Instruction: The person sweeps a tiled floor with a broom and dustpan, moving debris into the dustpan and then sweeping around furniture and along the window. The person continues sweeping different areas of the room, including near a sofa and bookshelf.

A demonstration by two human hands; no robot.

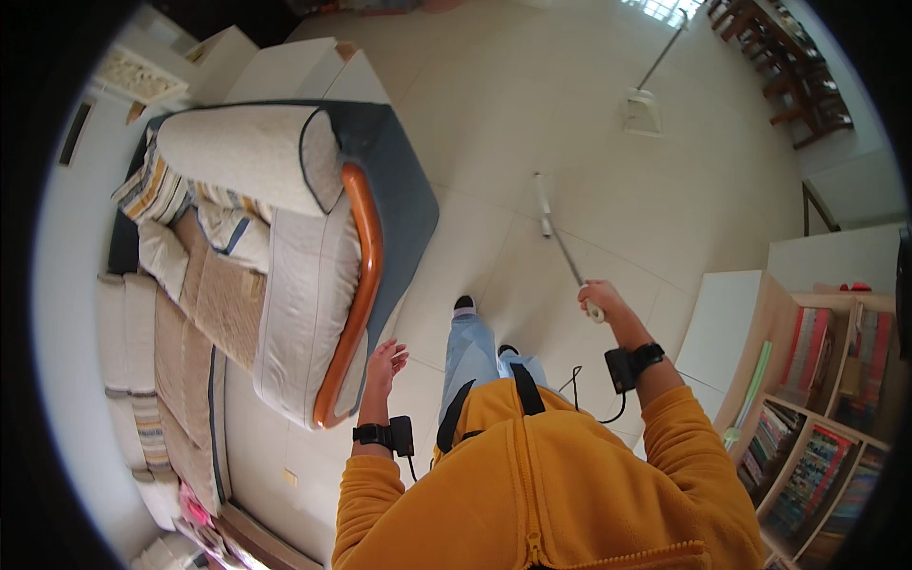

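My right hand (605,300) is closed round the pale grip of a long-handled lint roller (567,258). Its thin grey rod slopes away to a narrow white head (542,204) at the floor (484,228); whether it touches the tiles I cannot tell. My left hand (387,362) is held low on the left with its fingers apart and nothing in it. It is close to the curved wooden armrest (366,256) of the sofa (309,332). Both wrists carry black strapped devices.
A long-handled dustpan (643,112) stands farther off on the tiles. Cushions (252,152) lie on the sofa at left. On the right is a bookshelf (807,418) beside a white cabinet (722,323). Dark wooden chairs (803,95) stand at the far right.
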